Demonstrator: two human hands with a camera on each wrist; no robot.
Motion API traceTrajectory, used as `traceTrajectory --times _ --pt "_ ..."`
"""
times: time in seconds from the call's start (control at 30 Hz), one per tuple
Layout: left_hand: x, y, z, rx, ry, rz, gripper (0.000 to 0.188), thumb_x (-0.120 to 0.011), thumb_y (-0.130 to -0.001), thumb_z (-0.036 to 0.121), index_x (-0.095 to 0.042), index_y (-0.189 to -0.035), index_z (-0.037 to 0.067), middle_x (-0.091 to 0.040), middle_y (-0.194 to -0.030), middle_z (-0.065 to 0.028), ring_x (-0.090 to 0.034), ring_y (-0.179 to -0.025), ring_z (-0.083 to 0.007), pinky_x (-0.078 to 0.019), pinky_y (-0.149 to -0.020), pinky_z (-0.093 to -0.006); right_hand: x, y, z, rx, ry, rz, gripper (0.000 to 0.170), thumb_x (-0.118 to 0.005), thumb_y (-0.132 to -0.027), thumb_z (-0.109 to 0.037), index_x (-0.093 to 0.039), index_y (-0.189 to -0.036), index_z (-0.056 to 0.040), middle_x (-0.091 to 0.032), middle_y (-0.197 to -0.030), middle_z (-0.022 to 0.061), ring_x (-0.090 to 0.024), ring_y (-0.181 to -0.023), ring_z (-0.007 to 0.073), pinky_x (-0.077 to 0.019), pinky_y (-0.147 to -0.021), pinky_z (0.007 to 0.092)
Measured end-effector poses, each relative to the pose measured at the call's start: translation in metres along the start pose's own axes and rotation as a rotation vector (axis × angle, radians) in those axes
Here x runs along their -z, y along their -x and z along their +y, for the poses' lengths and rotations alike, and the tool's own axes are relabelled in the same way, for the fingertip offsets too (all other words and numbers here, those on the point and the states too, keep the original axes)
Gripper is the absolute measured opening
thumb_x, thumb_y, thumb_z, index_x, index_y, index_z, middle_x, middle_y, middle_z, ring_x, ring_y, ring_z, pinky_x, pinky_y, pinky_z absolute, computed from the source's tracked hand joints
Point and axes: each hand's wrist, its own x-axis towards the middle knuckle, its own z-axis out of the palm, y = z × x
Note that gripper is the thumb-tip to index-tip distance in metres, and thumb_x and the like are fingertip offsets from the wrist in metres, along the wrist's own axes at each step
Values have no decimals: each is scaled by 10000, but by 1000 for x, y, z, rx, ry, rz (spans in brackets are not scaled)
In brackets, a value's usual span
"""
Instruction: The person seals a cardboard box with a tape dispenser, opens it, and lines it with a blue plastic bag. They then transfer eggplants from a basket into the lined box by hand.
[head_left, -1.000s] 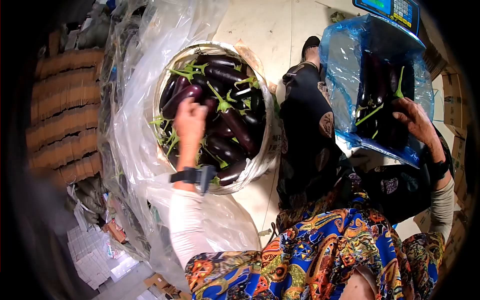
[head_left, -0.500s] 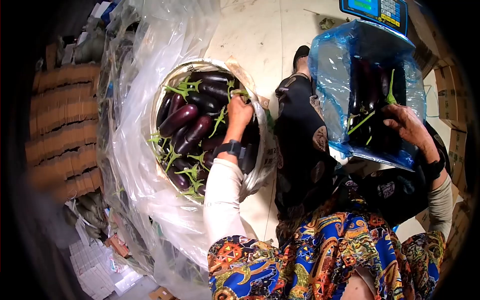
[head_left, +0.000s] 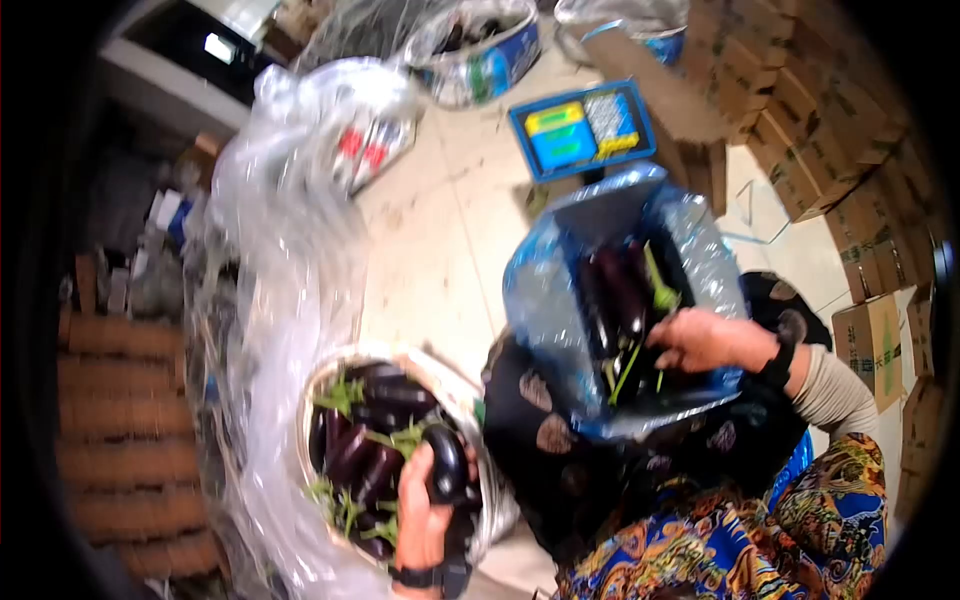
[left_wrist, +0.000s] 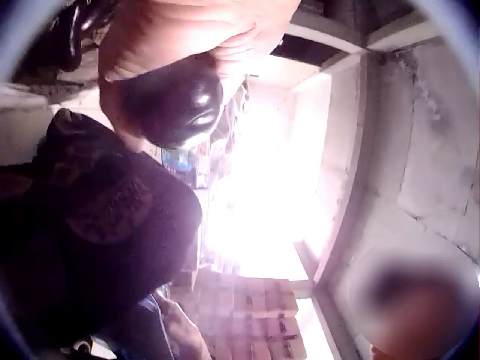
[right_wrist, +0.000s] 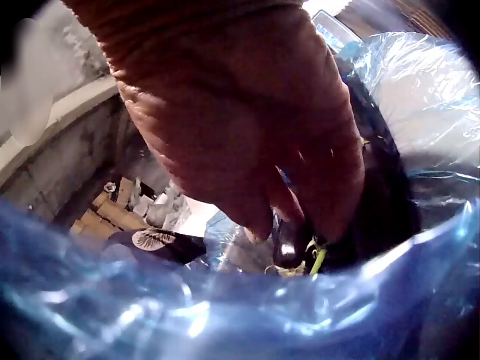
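- Our left hand (head_left: pixel 423 515) curls round a glossy dark-purple, rounded eggplant (head_left: pixel 448 465), thumb on one side and fingers on the other, above the round white-rimmed basket (head_left: pixel 400 353); we do best to hold it by its firm body.
- We should lift it straight up, so it does not snag the green stalks (head_left: pixel 342 397) of the eggplants beneath.
- Our right hand (head_left: pixel 705 342) reaches into the open, translucent blue plastic bag (head_left: pixel 545 290), fingers bent downward beside the long dark-purple eggplants (head_left: pixel 618 285); we cannot tell whether they pinch anything.
- If we add the eggplant there, we would lower it alongside the others rather than drop it, since the skin likely bruises.
- The bag's thin film probably tears easily, so we should steer stalk tips away from it.
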Motion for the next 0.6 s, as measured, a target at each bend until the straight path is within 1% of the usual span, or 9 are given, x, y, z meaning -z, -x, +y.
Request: traceTrajectory --times 0.13,0.17,0.23,0.27,0.3,0.37,0.4,0.5,0.6 --pt "-66 -52 58 37 -284 -20 350 -483 -986 288 -554 -1152 -12 -636 -1042 -188 -658 -905 -291 -583 -763 -411 -3 7 -13 10 18 -14 391 -625 -882 -329 -587 -1170 -68 -655 -999 183 -636 -922 394 -524 -785 464" --pt "-100 -93 84 -116 -242 85 334 -453 -1000 276 -559 -1155 -1 -640 -1037 -178 -660 -893 -279 -579 -772 -415 0 9 -18 4 33 -49 405 -620 -884 -327 -568 -1197 -74 -652 -1008 179 -637 -920 391 -524 -782 466" --pt "-192 -161 171 -515 -496 -314 429 -448 -1007 333 -518 -1209 -39 -611 -1064 -187 -634 -963 -310 -556 -869 -441 0 6 -18 16 58 -112 397 -614 -887 -319 -555 -1194 -75 -645 -1033 171 -635 -917 394 -522 -776 470" --pt "-243 -171 205 -532 -344 -308 506 -442 -1006 360 -427 -1279 -66 -506 -1224 -255 -578 -1076 -374 -522 -938 -485 -1 7 -19 13 46 -89 382 -619 -884 -318 -558 -1164 -65 -642 -1036 174 -636 -913 398 -523 -768 471" --pt "-292 -178 220 -460 -176 -214 520 -571 -954 323 -425 -1283 -53 -413 -1330 -247 -537 -1089 -395 -544 -847 -524 -1 8 -20 5 37 -60 370 -624 -880 -318 -561 -1133 -56 -639 -1040 178 -638 -909 402 -524 -759 471" --pt "-327 -174 201 -403 -434 -334 658 -630 -918 288 -327 -1385 -62 -230 -1447 -287 -498 -1094 -493 -520 -868 -566 1 10 -13 6 36 -7 363 -632 -873 -306 -550 -1101 -37 -628 -1030 190 -637 -898 408 -524 -744 475" --pt "-325 -156 185 -421 -529 -385 684 -645 -903 244 -301 -1422 -38 -322 -1422 -272 -514 -1131 -412 -518 -890 -498 4 12 -16 -3 62 -2 364 -631 -873 -302 -546 -1103 -33 -627 -1018 188 -638 -894 402 -524 -741 474" --pt "-256 -135 151 -656 -660 -217 668 -618 -918 198 -270 -1447 -15 -373 -1407 -247 -468 -1222 -325 -497 -915 -442 5 16 -21 19 124 55 350 -636 -868 -289 -547 -1086 -31 -624 -983 179 -646 -873 380 -526 -729 466" --pt "-126 -124 115 -694 -663 141 665 -649 -898 200 -312 -1427 -20 -439 -1369 -213 -511 -1175 -277 -475 -897 -379 5 17 -29 46 180 7 323 -656 -840 -275 -559 -1059 -58 -621 -982 158 -653 -857 353 -528 -720 447"
